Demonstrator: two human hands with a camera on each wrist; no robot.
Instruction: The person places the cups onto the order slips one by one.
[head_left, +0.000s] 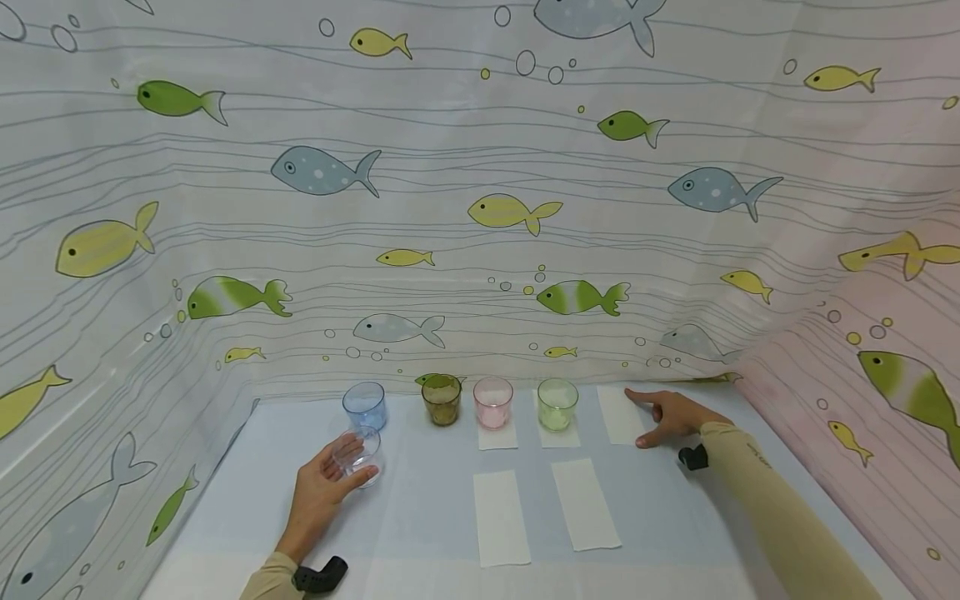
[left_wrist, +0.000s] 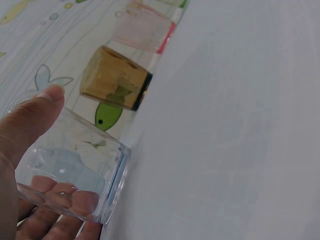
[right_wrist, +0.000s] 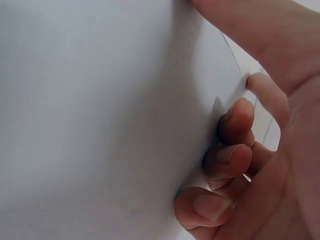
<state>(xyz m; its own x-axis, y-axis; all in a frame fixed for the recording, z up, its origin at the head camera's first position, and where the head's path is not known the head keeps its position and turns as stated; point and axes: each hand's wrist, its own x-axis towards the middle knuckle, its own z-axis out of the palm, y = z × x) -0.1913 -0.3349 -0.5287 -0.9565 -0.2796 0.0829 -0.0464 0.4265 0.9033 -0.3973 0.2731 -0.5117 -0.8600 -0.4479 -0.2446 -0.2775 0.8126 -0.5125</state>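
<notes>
My left hand grips a clear glass cup, thumb on the near side and fingers behind it. In the left wrist view the clear cup is tilted, its base close to the tabletop. Just behind it stands a blue cup. To the right are a brown cup, a pink cup and a green cup. My right hand touches a white paper rectangle, index finger and thumb extended at its right side. In the right wrist view its other fingers are bent against the table.
White paper rectangles also lie under the pink and green cups. Two more, a left paper and a right paper, lie nearer the front. A fish-patterned curtain surrounds the back and sides of the pale blue table.
</notes>
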